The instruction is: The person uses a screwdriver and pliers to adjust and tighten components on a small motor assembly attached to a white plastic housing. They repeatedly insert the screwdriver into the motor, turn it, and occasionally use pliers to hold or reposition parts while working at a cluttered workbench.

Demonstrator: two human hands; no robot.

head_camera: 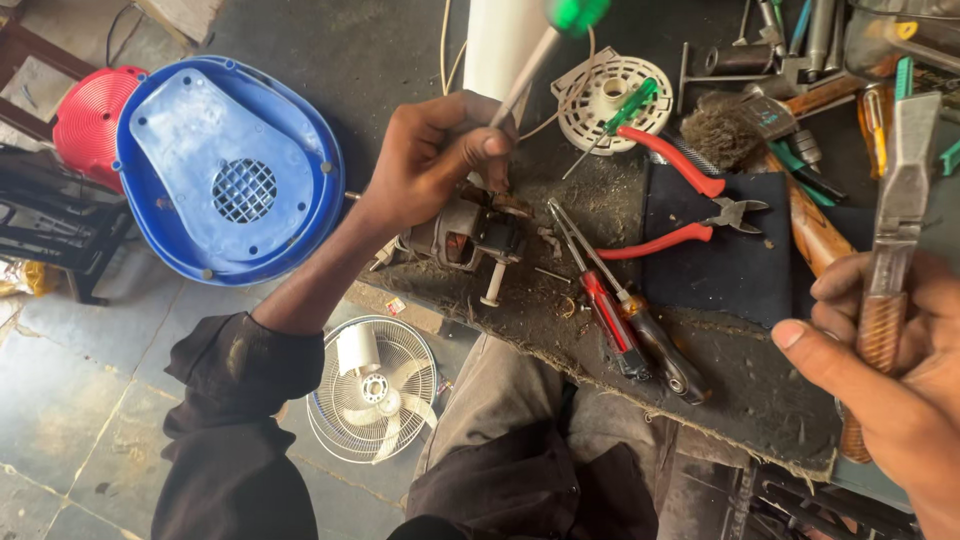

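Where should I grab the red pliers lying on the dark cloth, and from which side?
Grip the red pliers by the two red handles, near their left ends, coming down from above. The handles are splayed wide apart and lie flat on the dark cloth, so there is room for fingers. Stay off the metal cutting head at the right; it probably pinches, and the brush crowds that side.
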